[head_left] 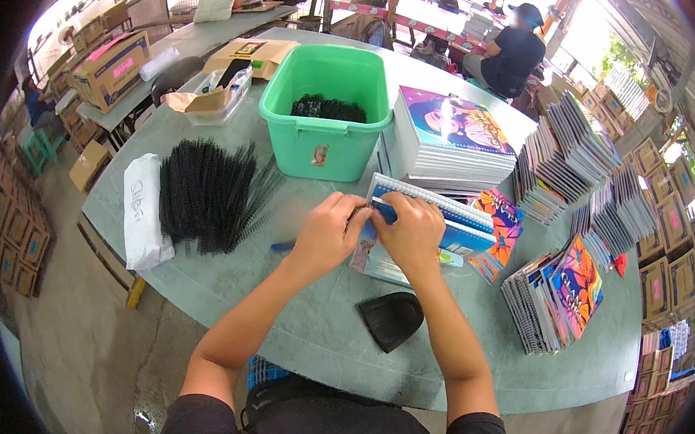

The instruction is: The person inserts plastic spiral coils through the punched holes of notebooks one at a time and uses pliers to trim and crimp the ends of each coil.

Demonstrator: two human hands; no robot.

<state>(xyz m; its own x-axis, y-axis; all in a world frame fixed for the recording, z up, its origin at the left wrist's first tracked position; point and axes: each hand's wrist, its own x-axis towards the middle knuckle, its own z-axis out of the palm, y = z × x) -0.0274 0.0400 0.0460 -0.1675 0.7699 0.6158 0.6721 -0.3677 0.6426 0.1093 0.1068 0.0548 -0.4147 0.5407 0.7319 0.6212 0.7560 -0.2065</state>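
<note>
Cluttered workshop (pixel 76 329), grey table (pixel 315 330) — left hand (pixel 331 227) curled, hold unclear, right hand (pixel 412 230) gripping blue notebook (pixel 462 235)

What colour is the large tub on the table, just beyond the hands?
The tub is bright green, best seen in the head view.
</note>
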